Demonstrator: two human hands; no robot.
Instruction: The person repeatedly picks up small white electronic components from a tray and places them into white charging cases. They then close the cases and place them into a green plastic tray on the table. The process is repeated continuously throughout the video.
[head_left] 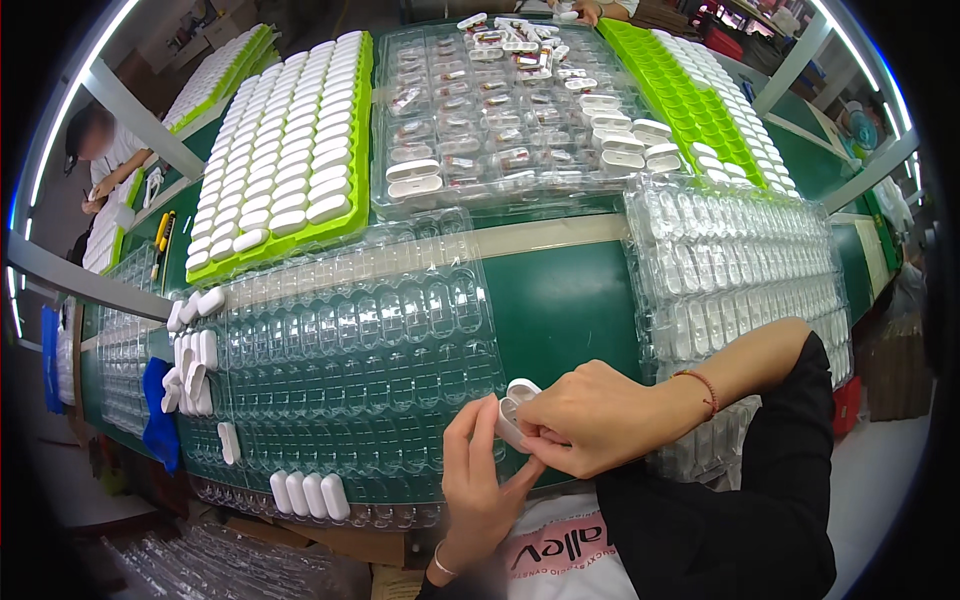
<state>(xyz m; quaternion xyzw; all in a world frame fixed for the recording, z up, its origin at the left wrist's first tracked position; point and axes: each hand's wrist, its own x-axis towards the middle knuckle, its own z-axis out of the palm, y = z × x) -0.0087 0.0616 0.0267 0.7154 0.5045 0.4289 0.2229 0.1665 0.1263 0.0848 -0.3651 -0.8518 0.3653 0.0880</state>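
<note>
A white earbud case (508,424) with its lid raised is held near the table's front edge. My left hand (474,480) grips it from the left and below, its fingers closed on the side. My right hand (585,420) is closed at the case from the right. Its fingertips press at the opening and the lower rim, and they hide the inside. Just left of the hands lies a clear plastic blister tray (370,350) with rows of moulded hollows. Several closed white cases (310,495) stand in a row at its front edge.
A green tray (360,190) full of white cases stands at the far left. Beyond the middle, a clear tray (400,205) holds small parts and open cases. Stacked blister trays (735,270) lie right; another green tray (690,115) stands behind. A co-worker (105,150) sits far left.
</note>
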